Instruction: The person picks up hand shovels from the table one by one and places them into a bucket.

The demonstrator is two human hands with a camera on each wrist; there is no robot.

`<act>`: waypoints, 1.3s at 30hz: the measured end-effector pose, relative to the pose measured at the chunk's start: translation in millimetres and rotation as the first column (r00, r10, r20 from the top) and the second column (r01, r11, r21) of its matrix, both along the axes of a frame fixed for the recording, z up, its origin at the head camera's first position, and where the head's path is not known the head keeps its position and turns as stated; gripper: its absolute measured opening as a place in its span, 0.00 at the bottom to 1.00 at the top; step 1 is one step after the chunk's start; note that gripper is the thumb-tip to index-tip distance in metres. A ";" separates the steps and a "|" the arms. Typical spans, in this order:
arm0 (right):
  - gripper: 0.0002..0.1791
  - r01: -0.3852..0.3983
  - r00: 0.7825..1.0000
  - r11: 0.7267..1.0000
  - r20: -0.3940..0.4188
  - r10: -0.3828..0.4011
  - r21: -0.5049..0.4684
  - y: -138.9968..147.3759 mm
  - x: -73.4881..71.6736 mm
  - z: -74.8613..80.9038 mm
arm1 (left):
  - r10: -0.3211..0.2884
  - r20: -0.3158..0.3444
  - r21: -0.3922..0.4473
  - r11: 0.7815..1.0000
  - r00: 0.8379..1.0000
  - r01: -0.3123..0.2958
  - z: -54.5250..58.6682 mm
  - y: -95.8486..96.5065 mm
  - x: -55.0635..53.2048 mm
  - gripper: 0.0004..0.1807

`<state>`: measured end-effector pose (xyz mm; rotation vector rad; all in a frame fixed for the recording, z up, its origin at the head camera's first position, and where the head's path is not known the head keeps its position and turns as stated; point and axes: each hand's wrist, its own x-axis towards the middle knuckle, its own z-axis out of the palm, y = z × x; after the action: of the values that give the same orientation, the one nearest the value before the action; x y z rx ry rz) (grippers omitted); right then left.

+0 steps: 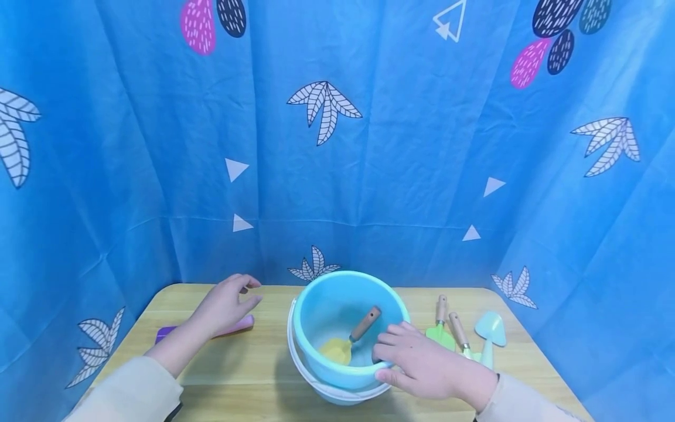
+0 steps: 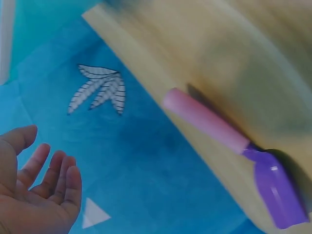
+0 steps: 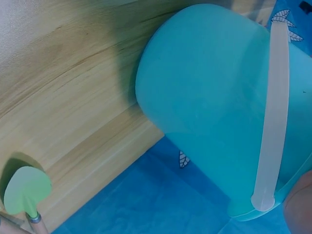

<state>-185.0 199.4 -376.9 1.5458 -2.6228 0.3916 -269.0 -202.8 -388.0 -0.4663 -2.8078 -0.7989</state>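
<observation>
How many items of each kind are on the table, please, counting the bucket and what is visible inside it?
Bucket: 1
Wooden-handled tools: 3 (yellow trowel inside the bucket, green trowel, and a tool with its head partly hidden)
Shovels without wooden handles: 2 (purple shovel with a pink handle, mint-green shovel)
Total: 6

- Head cam looks fwd/down over table (image 1: 248,363)
- L wrist cam: tilted, nr purple shovel (image 2: 276,187)
- R wrist cam: close on bucket (image 3: 204,97), shared w/ head
</observation>
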 end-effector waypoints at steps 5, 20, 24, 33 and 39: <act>0.05 0.006 1.000 1.000 -0.008 -0.006 0.010 -0.7 -0.1 0.0 | 0.004 0.012 -0.028 1.000 1.000 -0.004 -16.1 -12.3 -2.8 0.19; 0.05 0.006 1.000 1.000 -0.003 -0.006 0.016 -0.6 -0.8 0.1 | -0.009 0.102 -0.109 0.994 0.995 0.020 -61.9 -34.1 -21.2 0.26; 0.06 0.006 1.000 1.000 -0.002 -0.006 0.015 -0.9 -0.9 -0.2 | -0.012 0.146 -0.110 0.994 0.989 0.028 -73.4 -34.2 -22.2 0.28; 0.07 0.021 1.000 0.999 0.013 -0.021 0.030 -1.6 -0.3 1.3 | 0.046 0.169 -0.184 0.983 0.985 -0.015 -91.1 -32.4 -25.8 0.26; 0.06 0.019 1.000 0.999 0.012 -0.020 0.036 -0.9 0.3 2.2 | 0.056 0.137 -0.228 0.973 0.989 -0.024 -99.8 -30.0 -28.6 0.13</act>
<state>-184.7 198.5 -374.7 1.5316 -2.6664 0.3558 -297.6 -232.8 -487.9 -0.3985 -3.0474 -0.5258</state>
